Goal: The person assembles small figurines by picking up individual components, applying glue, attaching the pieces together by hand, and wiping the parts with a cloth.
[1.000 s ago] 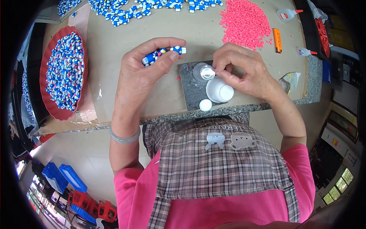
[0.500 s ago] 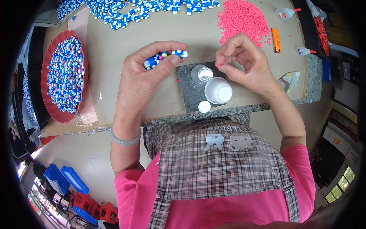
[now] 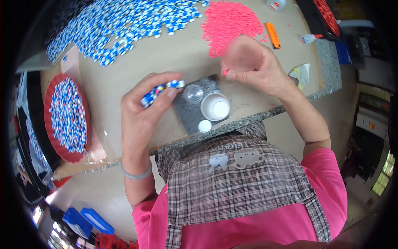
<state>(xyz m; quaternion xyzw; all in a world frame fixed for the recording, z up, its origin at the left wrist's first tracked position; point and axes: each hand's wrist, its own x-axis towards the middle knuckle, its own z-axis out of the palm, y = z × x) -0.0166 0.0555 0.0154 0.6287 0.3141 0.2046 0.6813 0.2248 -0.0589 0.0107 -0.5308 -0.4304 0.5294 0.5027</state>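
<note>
My left hand (image 3: 139, 106) is closed around several small blue-and-white pieces (image 3: 152, 94), one of which sticks out between thumb and forefinger. A tiny pink piece (image 3: 225, 72) is pinched between the thumb and fingertip of my right hand (image 3: 265, 72), whose upper part is blurred. Between and below the hands lies a dark stone slab (image 3: 183, 116). On it stand a clear cup (image 3: 193, 93), a white cup (image 3: 208, 108) and a small white round lid or cap (image 3: 205, 126). Neither hand touches the slab.
A large pile of blue-and-white pieces (image 3: 124, 25) spreads across the back, beside a pink heap (image 3: 230, 25). At left stands a red scalloped tray (image 3: 74, 157) full of pieces. An orange box-like object (image 3: 273, 35) and a glue bottle (image 3: 309, 38) lie at right, near the granite edge (image 3: 331, 76).
The whole view has turned and shifted, so the table things appear displaced. Both hands keep their hold; the right hand sits slightly farther from the cups, its fingers now blurred.
</note>
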